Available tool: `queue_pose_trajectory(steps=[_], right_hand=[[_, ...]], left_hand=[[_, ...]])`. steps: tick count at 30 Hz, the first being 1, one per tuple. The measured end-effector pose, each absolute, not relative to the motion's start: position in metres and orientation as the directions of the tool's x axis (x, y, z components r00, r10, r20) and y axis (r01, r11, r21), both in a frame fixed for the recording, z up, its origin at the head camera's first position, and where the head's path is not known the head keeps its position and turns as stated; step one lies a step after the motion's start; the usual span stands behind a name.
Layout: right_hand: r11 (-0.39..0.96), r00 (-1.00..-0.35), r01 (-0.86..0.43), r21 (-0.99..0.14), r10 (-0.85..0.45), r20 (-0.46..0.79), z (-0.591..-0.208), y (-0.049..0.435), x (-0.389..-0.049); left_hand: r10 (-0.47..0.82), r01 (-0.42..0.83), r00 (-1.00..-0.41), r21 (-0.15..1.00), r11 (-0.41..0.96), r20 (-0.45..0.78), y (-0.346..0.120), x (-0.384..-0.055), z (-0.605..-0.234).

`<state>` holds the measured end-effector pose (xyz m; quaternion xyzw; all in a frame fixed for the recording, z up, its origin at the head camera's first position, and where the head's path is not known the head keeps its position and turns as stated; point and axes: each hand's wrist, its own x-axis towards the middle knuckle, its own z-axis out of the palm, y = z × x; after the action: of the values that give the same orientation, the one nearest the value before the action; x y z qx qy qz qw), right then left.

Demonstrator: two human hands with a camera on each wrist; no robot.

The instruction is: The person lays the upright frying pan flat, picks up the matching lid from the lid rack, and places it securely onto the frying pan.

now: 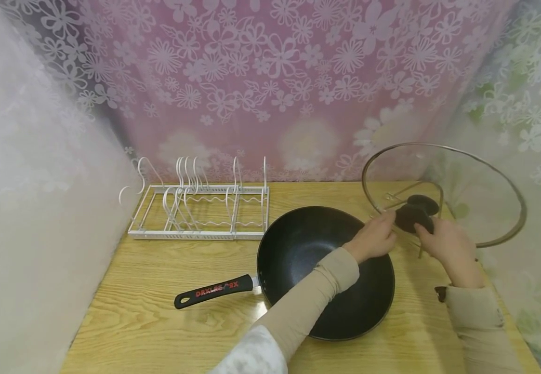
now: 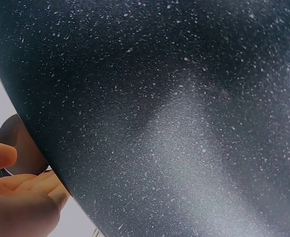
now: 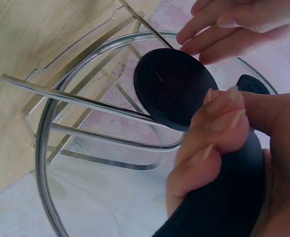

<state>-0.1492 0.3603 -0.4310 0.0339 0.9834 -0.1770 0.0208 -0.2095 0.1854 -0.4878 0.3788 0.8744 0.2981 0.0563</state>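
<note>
Right hand (image 1: 450, 246) clamped on black lid knob (image 1: 410, 218), left hand (image 1: 372, 238) straight-fingered beside; wok handle (image 1: 214, 292): red lettering (image 1: 208, 292), half-legible.

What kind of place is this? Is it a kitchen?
Maybe a kitchen corner, but I can't be sure. The clues are cooking things: a black pan and a white wire rack on a wood-patterned tabletop, and a glass lid in the person's right hand.

1. You are in what looks like a home kitchen corner.
2. Before you are a wok (image 1: 293, 249), a lid (image 1: 476, 192) and a white rack (image 1: 181, 235).
3. The wood-grain table (image 1: 158, 343) and flowered curtain (image 1: 270, 83) look domestic.
</note>
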Motion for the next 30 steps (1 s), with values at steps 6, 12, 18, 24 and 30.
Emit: queue_pose_trajectory(steps=[6, 12, 18, 24, 30], right_hand=[[0.930, -0.996, 0.081, -0.359, 0.067, -0.051, -0.428, 0.357, -0.147], [0.936, -0.994, 0.085, -0.342, 0.102, 0.033, -0.432, 0.353, -0.140], [0.937, -0.989, 0.085, -0.339, 0.120, 0.083, -0.435, 0.352, -0.139], [0.935, -0.984, 0.079, -0.346, 0.130, 0.125, -0.435, 0.351, -0.142], [0.935, -0.983, 0.107, -0.339, 0.151, 0.106, -0.428, 0.349, -0.144]], left_hand=[[0.705, 0.632, -0.701, 0.555, 0.541, 0.111, 0.185, -0.209, -0.483], [0.708, 0.631, -0.698, 0.558, 0.538, 0.106, 0.186, -0.210, -0.481], [0.711, 0.626, -0.697, 0.563, 0.540, 0.092, 0.186, -0.209, -0.481], [0.703, 0.600, -0.708, 0.580, 0.550, 0.066, 0.183, -0.208, -0.479], [0.691, 0.573, -0.720, 0.612, 0.545, 0.059, 0.183, -0.208, -0.479]])
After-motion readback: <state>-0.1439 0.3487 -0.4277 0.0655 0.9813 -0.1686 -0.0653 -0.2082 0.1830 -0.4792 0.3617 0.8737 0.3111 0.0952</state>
